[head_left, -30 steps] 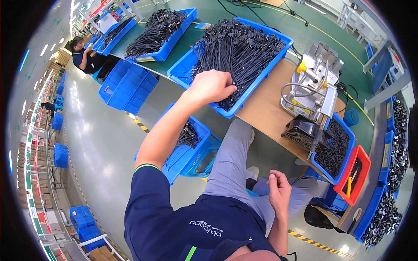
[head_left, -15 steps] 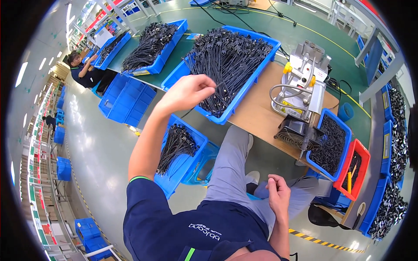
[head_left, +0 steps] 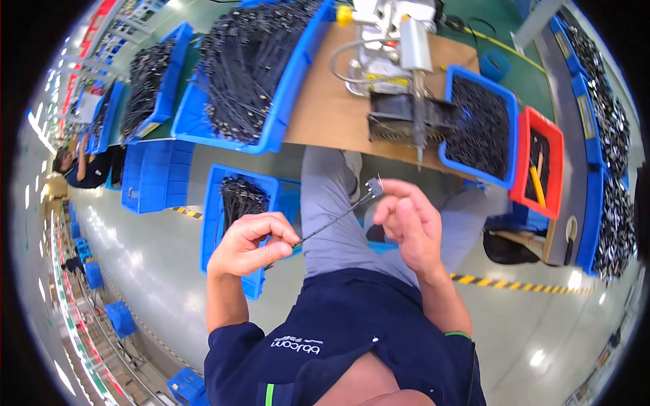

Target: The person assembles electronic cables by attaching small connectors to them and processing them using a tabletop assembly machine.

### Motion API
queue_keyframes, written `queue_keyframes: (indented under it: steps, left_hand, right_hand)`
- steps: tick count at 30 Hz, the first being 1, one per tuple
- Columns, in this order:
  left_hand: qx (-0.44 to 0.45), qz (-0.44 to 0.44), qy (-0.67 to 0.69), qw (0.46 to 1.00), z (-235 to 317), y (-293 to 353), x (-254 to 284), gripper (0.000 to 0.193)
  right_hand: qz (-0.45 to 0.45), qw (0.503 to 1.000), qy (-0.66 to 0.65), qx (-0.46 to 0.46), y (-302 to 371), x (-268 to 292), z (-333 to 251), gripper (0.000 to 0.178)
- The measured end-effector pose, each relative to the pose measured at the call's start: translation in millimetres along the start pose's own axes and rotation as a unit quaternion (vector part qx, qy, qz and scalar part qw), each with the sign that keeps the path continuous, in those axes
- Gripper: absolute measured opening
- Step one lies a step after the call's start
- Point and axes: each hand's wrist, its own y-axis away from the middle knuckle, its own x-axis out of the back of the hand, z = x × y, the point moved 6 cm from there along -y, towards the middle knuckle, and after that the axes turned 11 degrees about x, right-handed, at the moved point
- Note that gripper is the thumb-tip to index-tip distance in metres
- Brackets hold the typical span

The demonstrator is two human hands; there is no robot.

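In front of my lap, my left hand (head_left: pixel 254 242) pinches one end of a thin black cable (head_left: pixel 337 218) between thumb and forefinger. From there the cable slants up to the right, ending in a small dark connector (head_left: pixel 374 187) with thin metal prongs. My right hand (head_left: pixel 412 227) is raised at that end, its forefinger tip at the connector, apparently touching it. The thumb stands apart from the forefinger and the other fingers are loosely bent. Beyond my hands, a large blue bin (head_left: pixel 287 111) holds a heap of similar black cables.
A bench machine (head_left: pixel 417 51) with a black fan (head_left: pixel 399 116) stands on the brown board (head_left: pixel 318 108). Right of it are a blue bin (head_left: pixel 441 150) of small black parts and a red bin (head_left: pixel 558 152). Another blue bin (head_left: pixel 211 203) with cables sits low at left.
My left hand has come back from over the large cable bin and now holds a cable before me. My right hand has risen from my lap to the connector end. The view has shifted.
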Motion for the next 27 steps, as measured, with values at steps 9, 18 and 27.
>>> queue_keyframes:
  steps: [9,18,27]
  left_hand:
    - [-0.025,-0.103,-0.072,0.992,-32,-49,-67,0.017]
    - [0.029,-0.021,0.147,0.989,-22,-102,-130,0.016]
    - [0.022,-0.011,0.113,0.993,-33,-93,-129,0.012]
  right_hand:
    - [0.04,0.994,0.094,0.051,13,25,-15,0.022]
    - [0.059,0.955,0.253,0.145,27,41,-33,0.023]
    - [0.148,0.623,0.74,0.203,-21,120,-130,0.025]
